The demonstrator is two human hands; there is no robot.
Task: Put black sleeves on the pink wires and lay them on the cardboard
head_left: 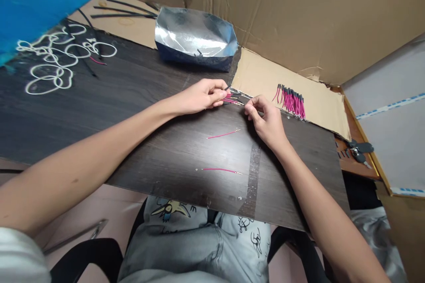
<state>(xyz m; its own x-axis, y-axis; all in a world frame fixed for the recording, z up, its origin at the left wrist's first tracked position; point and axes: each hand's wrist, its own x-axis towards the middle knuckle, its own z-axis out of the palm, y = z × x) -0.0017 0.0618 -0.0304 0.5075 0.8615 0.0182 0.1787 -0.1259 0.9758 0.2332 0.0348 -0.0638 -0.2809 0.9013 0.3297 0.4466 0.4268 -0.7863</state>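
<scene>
My left hand (210, 96) is closed on several thin red wires (232, 101) that stick out to the right past its fingertips. Some wires end in metal terminals, and short black sleeves show among them. My right hand (264, 117) is pinched just beside the tips of these wires; whatever lies between its fingers is too small to make out. Below the hands, one red wire (223, 135) with a metal terminal lies slightly tilted on the dark table (179, 150). Nearer the table's front edge is another such wire (221, 169).
A silver-lined pouch (195, 31) with small black pieces stands behind my left hand. On cardboard (259, 70) at right sits a row of red wires with black sleeves (291, 101). White loops (55, 62) lie at left, black tubes (124, 10) behind, keys (360, 150) far right.
</scene>
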